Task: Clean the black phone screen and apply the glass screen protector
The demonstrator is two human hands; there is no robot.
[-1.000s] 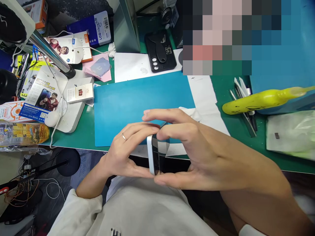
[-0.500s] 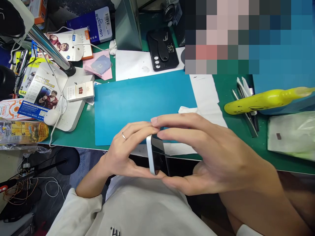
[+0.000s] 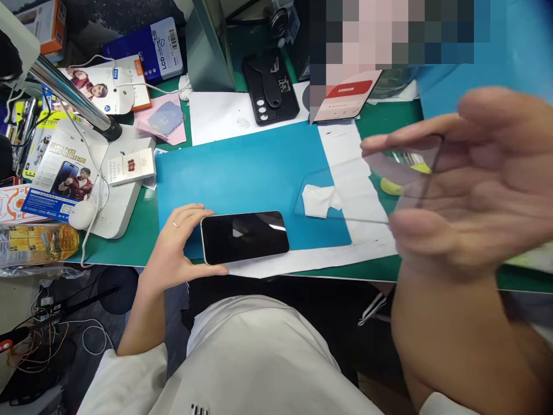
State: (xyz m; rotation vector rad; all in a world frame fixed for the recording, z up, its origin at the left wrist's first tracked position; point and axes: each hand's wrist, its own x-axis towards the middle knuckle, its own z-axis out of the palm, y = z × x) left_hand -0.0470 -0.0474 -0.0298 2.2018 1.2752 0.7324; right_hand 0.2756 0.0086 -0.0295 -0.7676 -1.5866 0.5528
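A phone (image 3: 244, 236) with a dark screen lies flat, screen up, at the near edge of the blue mat (image 3: 246, 173). My left hand (image 3: 175, 245), a ring on one finger, grips the phone's left end between thumb and fingers. My right hand (image 3: 470, 178) is raised off to the right, blurred by motion. It pinches a thin clear glass sheet (image 3: 367, 184) by its edges, held above the table and apart from the phone. A crumpled white wipe (image 3: 317, 200) lies on the mat under the sheet.
White paper (image 3: 345, 155) lies under the mat on a green bench mat (image 3: 142, 230). A black phone case (image 3: 270, 92) sits at the back. Boxed screen protectors (image 3: 64, 173), a lamp base (image 3: 116, 196) and a bottle (image 3: 38, 242) crowd the left. A yellow bottle (image 3: 391, 185) lies right.
The phone went from upright between both hands to flat on the mat under my left hand. My right hand has pulled away to the right and upward with the clear glass sheet.
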